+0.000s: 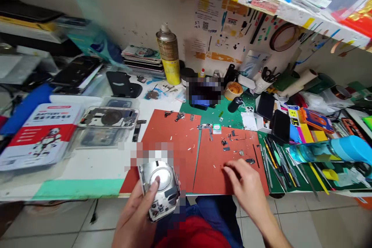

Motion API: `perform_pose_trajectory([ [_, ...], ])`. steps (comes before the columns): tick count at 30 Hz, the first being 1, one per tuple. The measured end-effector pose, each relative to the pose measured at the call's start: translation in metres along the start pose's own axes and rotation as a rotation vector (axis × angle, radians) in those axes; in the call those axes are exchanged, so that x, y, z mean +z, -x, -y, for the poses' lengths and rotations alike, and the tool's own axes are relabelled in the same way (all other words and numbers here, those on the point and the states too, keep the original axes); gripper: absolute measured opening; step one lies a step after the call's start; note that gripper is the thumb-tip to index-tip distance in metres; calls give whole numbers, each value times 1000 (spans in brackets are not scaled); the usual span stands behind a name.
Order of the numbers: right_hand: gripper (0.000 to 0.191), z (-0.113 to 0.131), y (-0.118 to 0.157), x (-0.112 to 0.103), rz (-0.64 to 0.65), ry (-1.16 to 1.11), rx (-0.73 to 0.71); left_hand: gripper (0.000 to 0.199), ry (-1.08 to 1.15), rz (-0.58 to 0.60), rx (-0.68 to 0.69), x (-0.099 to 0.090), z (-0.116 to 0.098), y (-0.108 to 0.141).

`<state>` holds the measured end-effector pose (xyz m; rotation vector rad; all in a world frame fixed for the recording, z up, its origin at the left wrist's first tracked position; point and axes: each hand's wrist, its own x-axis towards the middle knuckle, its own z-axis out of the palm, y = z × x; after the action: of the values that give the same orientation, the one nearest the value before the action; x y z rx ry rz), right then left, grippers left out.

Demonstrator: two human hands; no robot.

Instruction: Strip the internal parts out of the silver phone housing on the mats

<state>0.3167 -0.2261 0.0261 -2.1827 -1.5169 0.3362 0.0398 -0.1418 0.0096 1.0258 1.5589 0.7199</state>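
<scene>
My left hand (135, 213) grips a silver phone back housing (167, 176) near the bench's front edge. The thumb presses beside its ring-shaped middle, and camera openings show at the lower end. Blurred squares cover its upper part. Over the right-hand red-brown mat (207, 176), my right hand (247, 186) is closed in a pinch at thumb and forefinger; whatever is between the fingertips is too small to make out. Beyond it lie small phone parts: a dark module (250, 161), a square metal piece (241, 152) and a bracket-like part (206, 126).
To the right lie tweezers and screwdrivers (280, 162) and a blue bottle (328, 149). Another phone housing (109, 117) rests on plastic trays at left, beside a panda-printed package (43, 131). A spray can (168, 54) stands behind. A shelf (261, 4) overhangs the bench.
</scene>
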Motion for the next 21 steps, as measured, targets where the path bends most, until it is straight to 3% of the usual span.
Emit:
perform_pose_trajectory([
  [3, 34, 24, 6, 29, 9, 10, -35, 50, 320, 128, -225, 18, -24, 12],
  [7, 37, 29, 3, 52, -10, 87, -38, 54, 582, 200, -286, 24, -29, 20],
  [16, 32, 31, 16, 61, -66, 111, -72, 61, 723, 183, -281, 24, -30, 14],
  [21, 39, 29, 20, 64, -107, 49, -50, 52, 750, 216, -319, 21, -25, 17],
])
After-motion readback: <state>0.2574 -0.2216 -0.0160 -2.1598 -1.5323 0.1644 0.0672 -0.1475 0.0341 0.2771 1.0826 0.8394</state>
